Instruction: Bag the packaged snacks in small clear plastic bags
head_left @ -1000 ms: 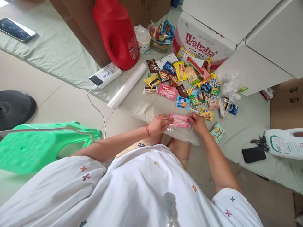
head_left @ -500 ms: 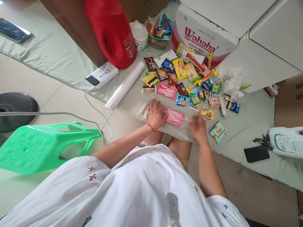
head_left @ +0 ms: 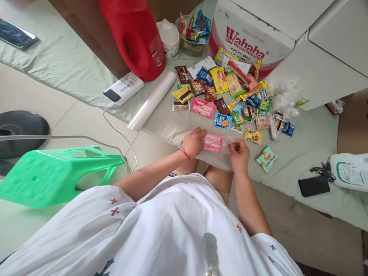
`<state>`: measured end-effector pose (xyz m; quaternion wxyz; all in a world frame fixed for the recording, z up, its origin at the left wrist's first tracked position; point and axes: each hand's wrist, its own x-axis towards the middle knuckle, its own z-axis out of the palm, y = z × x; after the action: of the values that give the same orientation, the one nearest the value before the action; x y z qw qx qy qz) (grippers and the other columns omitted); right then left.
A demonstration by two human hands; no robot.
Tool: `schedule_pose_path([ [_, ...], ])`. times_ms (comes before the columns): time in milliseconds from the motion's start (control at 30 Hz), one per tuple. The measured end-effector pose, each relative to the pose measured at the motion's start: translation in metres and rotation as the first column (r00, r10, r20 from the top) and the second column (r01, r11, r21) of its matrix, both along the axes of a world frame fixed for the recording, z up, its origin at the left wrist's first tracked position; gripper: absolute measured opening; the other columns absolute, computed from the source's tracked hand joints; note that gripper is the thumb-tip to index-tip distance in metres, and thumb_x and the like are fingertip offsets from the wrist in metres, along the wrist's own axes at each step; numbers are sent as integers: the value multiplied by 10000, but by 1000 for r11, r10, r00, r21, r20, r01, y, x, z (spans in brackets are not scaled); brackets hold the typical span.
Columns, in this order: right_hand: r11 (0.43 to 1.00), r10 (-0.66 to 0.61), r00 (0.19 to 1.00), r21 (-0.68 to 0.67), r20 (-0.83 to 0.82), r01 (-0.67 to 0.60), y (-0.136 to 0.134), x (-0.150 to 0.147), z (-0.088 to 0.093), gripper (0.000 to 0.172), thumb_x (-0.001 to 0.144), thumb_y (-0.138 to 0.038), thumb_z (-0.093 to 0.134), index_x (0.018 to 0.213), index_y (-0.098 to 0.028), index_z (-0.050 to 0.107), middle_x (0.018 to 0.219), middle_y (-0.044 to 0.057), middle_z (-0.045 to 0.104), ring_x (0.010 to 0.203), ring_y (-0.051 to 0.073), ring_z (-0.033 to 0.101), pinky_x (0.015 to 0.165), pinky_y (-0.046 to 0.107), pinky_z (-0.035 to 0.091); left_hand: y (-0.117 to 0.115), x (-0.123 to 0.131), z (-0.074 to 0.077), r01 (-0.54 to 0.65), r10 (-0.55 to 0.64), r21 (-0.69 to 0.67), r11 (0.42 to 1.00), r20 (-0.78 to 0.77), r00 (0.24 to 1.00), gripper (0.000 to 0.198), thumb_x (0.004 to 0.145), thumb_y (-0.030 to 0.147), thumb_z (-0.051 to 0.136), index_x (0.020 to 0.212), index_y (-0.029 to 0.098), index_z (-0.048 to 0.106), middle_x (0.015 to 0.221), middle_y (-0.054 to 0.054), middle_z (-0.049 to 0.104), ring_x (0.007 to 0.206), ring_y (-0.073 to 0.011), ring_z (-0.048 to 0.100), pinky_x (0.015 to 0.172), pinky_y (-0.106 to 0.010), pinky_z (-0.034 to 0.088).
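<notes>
The long table under pale green cloth [head_left: 287,163] is extending beyond my grip and to both sides of it. The white-and-red cardboard box lettered Wahaha [head_left: 247,38] is standing beyond my hands, apparently backing the scatter of small, many-coloured wrapped snacks [head_left: 219,81] lying between it and me. The bulky red plastic jug [head_left: 135,42] is standing farther off, past my left hand [head_left: 194,143]. The smooth, translucent white roll of plastic [head_left: 152,101] is lying nearer that hand, probably placed there for easy reach.

My left hand is clasping the left end of the flat, pink, oblong snack packet [head_left: 213,143]; its fingertips are partly hidden. My right hand [head_left: 239,150] is pinching the clear, crumpled plastic [head_left: 226,143] just beyond the packet's other end, presumably for tension. The packet is being held between both hands; whether it is touching the table, I cannot tell. The flat mint-green packet [head_left: 267,159] is lying right of my right hand, untouched.
</notes>
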<state>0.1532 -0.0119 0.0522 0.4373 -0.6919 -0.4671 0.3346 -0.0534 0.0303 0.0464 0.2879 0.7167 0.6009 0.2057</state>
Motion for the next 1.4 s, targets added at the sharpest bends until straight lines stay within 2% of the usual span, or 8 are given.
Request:
schedule_pose_path([
  [167,944,298,792,-40,533,-328,3,-53,-3,253,942,-195,477,1082,-196,688,1038,110,637,966,239,594,893,384,516,1,7,12,-19,18,-73,997,-15,1000,194,788,113,562,919,182,689,984,-91,715,818,-221,645,691,-318,447],
  [400,891,420,687,-123,593,-438,-18,-67,-3,424,1014,-209,410,1391,-158,595,1287,205,575,1235,359,496,1072,567,464,3,-4,21,23,129,-300,954,476,870,328,838,210,516,1020,132,778,917,-77,781,843,-220,709,783,-318,550],
  [567,844,496,723,-71,481,-532,-31,-44,0,487,949,-221,535,1431,-197,602,1449,169,580,1319,346,524,1141,560,461,-27,0,16,286,-292,68,956,88,953,438,910,183,470,1248,140,744,1296,-148,741,1149,-293,685,998,-417,499],
  [733,909,346,815,49,465,-414,-25,-12,1,477,987,-181,394,1369,-280,662,1368,97,678,1315,257,596,1157,503,478,-54,5,-4,418,-375,198,887,-221,900,573,957,184,468,1521,105,535,1600,-189,504,1407,-340,525,1109,-482,419],
  [1000,704,645,524,-165,557,-691,-17,-7,-12,838,934,-248,534,1695,-181,187,1725,150,279,1628,312,193,1305,641,157,-58,18,-38,355,-341,307,883,-98,935,694,961,246,481,1617,62,351,1658,-232,399,1604,-324,289,1317,-560,195],
  [1133,669,712,580,-135,396,-731,-20,-2,-8,940,897,-240,543,1708,-175,71,1751,153,184,1640,282,148,1321,630,88,-55,26,-42,308,-306,315,898,-58,950,716,986,285,477,1640,66,288,1675,-247,356,1618,-330,246,1325,-588,165],
  [1233,674,738,668,-52,98,-737,-21,6,-5,934,895,-248,497,1709,-243,38,1755,93,199,1628,233,210,1315,585,212,-45,30,-43,299,-304,315,901,-37,952,624,1009,254,464,1604,90,377,1664,-250,376,1618,-333,243,1314,-592,219],
  [1400,901,431,890,119,-148,-416,-14,16,-16,847,873,-286,499,1668,-314,209,1685,87,385,1575,217,351,1248,553,367,-17,20,-39,362,-384,271,892,33,923,503,1005,154,427,1496,158,534,1611,-227,472,1589,-314,331,1274,-609,297],
])
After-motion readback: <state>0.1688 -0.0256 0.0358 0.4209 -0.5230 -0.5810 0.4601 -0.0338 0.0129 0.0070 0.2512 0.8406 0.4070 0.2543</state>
